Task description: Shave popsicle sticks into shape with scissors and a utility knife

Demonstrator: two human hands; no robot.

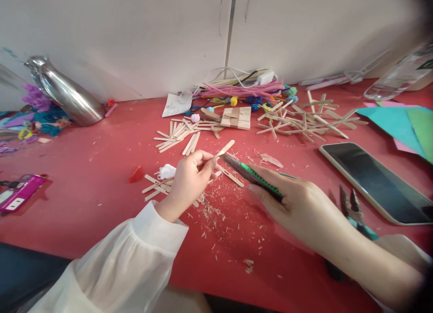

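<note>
My left hand (198, 171) pinches a wooden craft stick (226, 147) between thumb and fingers. In my right hand (297, 198) is a green and black utility knife (260, 180), its fingers closed round the handle. The blade meets the craft stick right beside my left fingertips. Below the blade a craft stick with a slot cut in it (232, 177) lies on the red table. Wood shavings (213, 212) are scattered under and in front of my hands. Several more craft sticks (157, 186) lie partly hidden behind my left wrist, by a white tuft.
Loose craft sticks (177, 135), a bundled stack (237, 118) and crossed stick pieces (311, 119) lie toward the wall. A phone (375, 180) and pliers (355, 209) are at the right. At the left stand a metal jug (69, 92) and a magenta device (22, 193).
</note>
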